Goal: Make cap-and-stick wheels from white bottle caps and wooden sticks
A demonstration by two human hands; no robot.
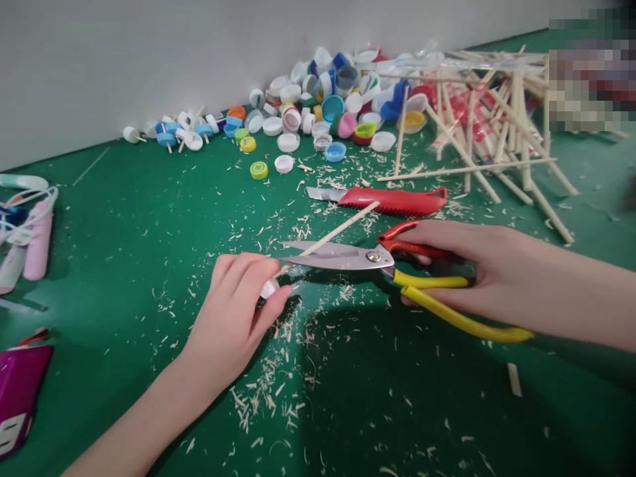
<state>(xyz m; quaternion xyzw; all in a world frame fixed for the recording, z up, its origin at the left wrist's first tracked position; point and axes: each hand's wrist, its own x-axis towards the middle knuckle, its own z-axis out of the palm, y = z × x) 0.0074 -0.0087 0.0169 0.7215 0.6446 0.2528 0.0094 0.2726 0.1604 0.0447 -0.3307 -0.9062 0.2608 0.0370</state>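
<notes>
scissors [373,257] — red, yellow, silver | knife body [392,200] — red | tabletop [124,232] green

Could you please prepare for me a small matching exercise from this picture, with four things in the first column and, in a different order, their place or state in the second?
Things
1. Left hand
2. Right hand
3. Red utility knife
4. Pile of wooden sticks

Place or state
A. Lying beyond the scissors, blade out
B. Holding a small white cap
C. Heaped at the far right of the green table
D. Gripping the scissors' handles

Right pairs: 1-B, 2-D, 3-A, 4-C
</notes>
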